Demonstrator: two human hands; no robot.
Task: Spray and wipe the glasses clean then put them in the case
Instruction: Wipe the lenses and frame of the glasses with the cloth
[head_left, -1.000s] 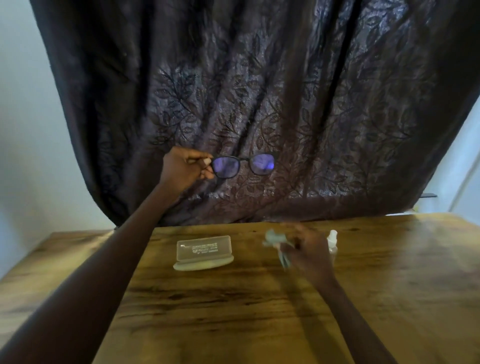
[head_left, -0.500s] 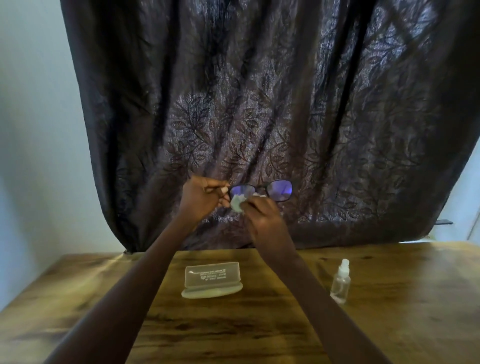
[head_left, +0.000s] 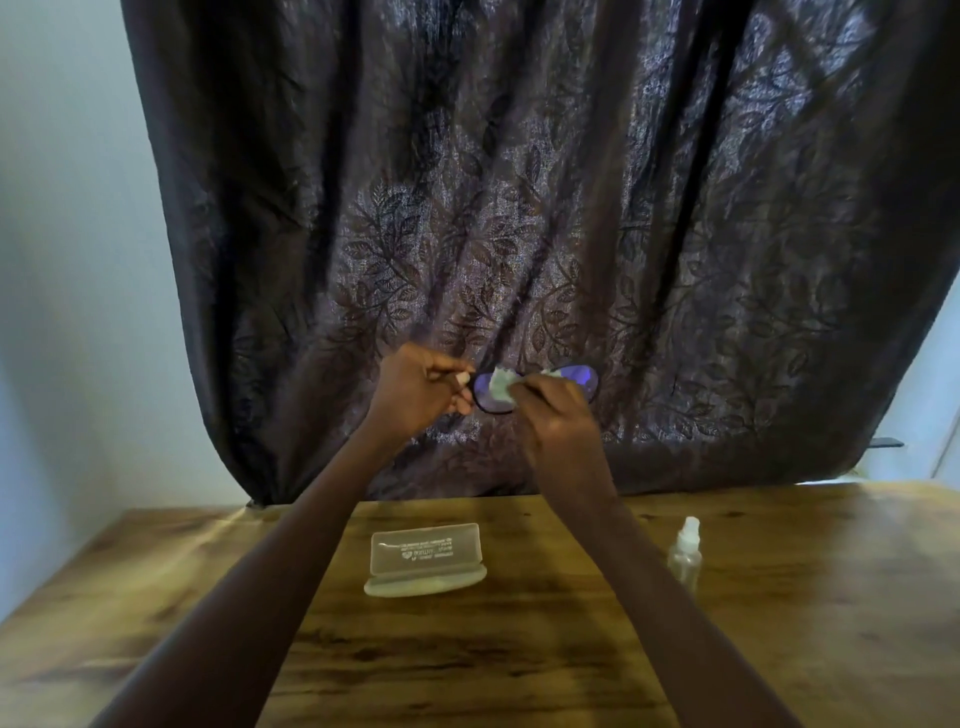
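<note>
Glasses held up over the surface, a cloth on one lens

The left hand (head_left: 415, 389) has its fingers curled and clamped on the left end of the glasses (head_left: 582, 376), which hang in the air in front of the dark curtain (head_left: 519, 182), above the far edge of the surface (head_left: 467, 665) and touching nothing on it. The right hand (head_left: 556, 415) has its fingers closed on a small pale cloth (head_left: 503, 384) and presses it against the left lens, so that hand covers the bridge, while the right lens shows bare, with a violet sheen. Below, the case (head_left: 425, 558) lies toward the far edge, about midway along it, with its printed lid raised. The bottle (head_left: 684, 553) stands upright to the right of the case and well apart from it, at much the same depth.
</note>
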